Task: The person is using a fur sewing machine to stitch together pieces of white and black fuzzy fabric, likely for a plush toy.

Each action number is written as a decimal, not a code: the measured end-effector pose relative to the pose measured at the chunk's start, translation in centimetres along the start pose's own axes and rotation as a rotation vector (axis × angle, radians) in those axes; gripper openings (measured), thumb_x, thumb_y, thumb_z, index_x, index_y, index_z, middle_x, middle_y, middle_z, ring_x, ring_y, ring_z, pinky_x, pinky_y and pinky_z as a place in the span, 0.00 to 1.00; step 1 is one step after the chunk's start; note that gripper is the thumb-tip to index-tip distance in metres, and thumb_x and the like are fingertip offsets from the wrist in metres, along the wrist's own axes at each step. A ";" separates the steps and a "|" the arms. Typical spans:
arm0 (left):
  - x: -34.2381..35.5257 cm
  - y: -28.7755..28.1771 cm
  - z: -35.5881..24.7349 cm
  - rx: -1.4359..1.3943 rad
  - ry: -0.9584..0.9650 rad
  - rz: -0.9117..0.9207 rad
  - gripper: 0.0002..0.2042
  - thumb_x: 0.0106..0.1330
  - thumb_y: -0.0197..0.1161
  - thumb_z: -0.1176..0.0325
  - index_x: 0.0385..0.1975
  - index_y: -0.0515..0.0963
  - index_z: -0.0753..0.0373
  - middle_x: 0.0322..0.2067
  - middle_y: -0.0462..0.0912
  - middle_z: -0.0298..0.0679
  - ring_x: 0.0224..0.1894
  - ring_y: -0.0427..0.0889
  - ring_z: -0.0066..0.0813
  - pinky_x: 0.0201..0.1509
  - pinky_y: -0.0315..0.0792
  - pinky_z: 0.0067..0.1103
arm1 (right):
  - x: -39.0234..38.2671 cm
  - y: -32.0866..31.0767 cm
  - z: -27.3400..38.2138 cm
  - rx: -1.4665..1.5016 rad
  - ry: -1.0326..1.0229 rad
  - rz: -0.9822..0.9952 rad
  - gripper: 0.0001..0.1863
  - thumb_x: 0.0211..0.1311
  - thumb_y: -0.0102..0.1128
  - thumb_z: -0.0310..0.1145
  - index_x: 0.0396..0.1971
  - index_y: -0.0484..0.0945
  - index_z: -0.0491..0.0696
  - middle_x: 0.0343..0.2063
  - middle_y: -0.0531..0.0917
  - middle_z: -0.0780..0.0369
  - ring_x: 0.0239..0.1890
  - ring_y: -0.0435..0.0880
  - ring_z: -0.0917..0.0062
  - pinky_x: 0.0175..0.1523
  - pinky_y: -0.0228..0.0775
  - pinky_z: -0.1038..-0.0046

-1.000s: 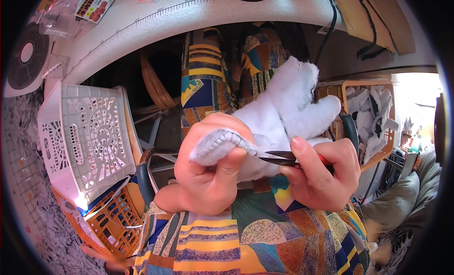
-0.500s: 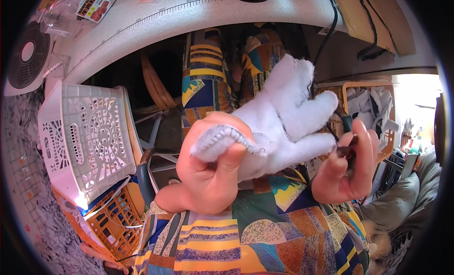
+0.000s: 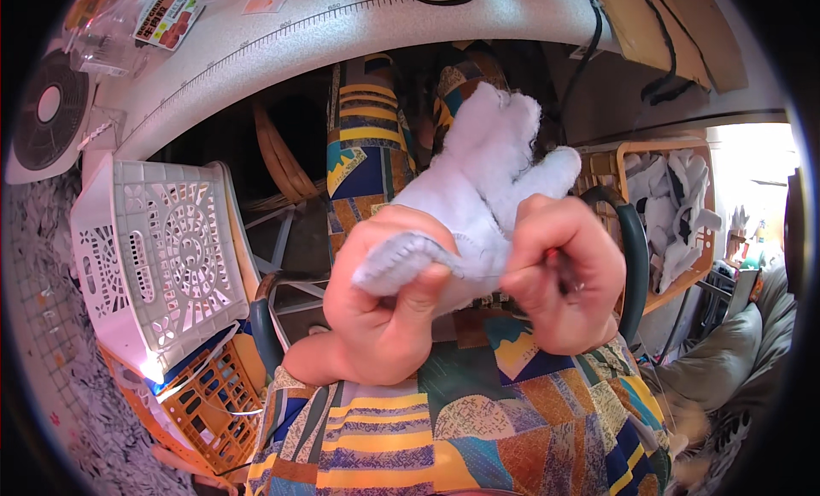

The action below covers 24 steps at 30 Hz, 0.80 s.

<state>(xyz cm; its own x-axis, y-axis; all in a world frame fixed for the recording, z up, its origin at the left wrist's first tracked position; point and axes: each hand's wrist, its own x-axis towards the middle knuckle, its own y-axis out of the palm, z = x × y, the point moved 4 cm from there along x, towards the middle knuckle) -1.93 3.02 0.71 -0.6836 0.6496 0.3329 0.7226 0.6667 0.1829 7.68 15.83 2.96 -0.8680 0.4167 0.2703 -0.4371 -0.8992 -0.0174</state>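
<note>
A white plush toy body (image 3: 453, 184), fuzzy and with several stubby limbs, hangs above my lap. My left hand (image 3: 376, 321) is closed on it, thumb and fingers pinching an edge so that a narrow flap (image 3: 397, 261) with a line of stitches curls up over the fingers. My right hand (image 3: 572, 270) is closed beside the toy, fingertips at its near right side. Inside that curled hand shows a small dark tool (image 3: 564, 278) with a spot of red; the fingers hide its shape. Dark loose threads lie along the toy's seams.
A white lattice basket (image 3: 184, 265) stands at left above an orange crate (image 3: 213, 402). On the right, an orange basket (image 3: 666, 146) holds white plush pieces (image 3: 675, 206). Ahead is a white table (image 3: 342, 26) with a printed ruler edge, a fan (image 3: 51, 107) and a clear plastic package (image 3: 111, 35).
My right hand has moved left from beyond the toy's limbs to its near side, and its fingers have curled in. The toy has shifted slightly left; my left hand keeps its pinch.
</note>
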 end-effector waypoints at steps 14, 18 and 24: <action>1.1 -1.5 0.7 -0.109 -0.318 -0.240 0.14 0.75 0.48 0.59 0.32 0.67 0.64 0.31 0.71 0.37 0.34 0.71 0.25 0.39 0.67 0.20 | -2.3 -6.8 3.1 0.674 -0.294 -0.143 0.09 0.65 0.54 0.24 0.32 0.61 0.48 0.12 0.67 0.69 0.08 0.62 0.86 0.10 0.48 0.86; 0.9 -2.0 0.8 -0.138 -0.368 -0.389 0.13 0.75 0.48 0.59 0.33 0.67 0.63 0.32 0.71 0.36 0.36 0.72 0.25 0.41 0.68 0.20 | -4.7 -12.2 5.1 0.874 -0.529 -0.238 0.10 0.58 0.54 0.17 0.28 0.63 0.46 0.13 0.68 0.69 0.10 0.65 0.86 0.13 0.52 0.86; 0.7 -2.4 0.9 -0.237 -0.351 -0.449 0.12 0.75 0.48 0.59 0.36 0.69 0.63 0.34 0.73 0.37 0.38 0.73 0.25 0.44 0.69 0.21 | -5.3 -15.8 4.7 0.682 -0.457 -0.448 0.08 0.67 0.47 0.25 0.26 0.64 0.47 0.19 0.74 0.68 0.15 0.63 0.87 0.18 0.50 0.84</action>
<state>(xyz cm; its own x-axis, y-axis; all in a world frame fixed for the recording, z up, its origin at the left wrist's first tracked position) -4.19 2.20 -0.37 -0.8904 0.4328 -0.1408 0.3325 0.8298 0.4483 20.31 27.15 6.35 -0.4120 0.7807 0.4699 -0.3500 -0.6117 0.7094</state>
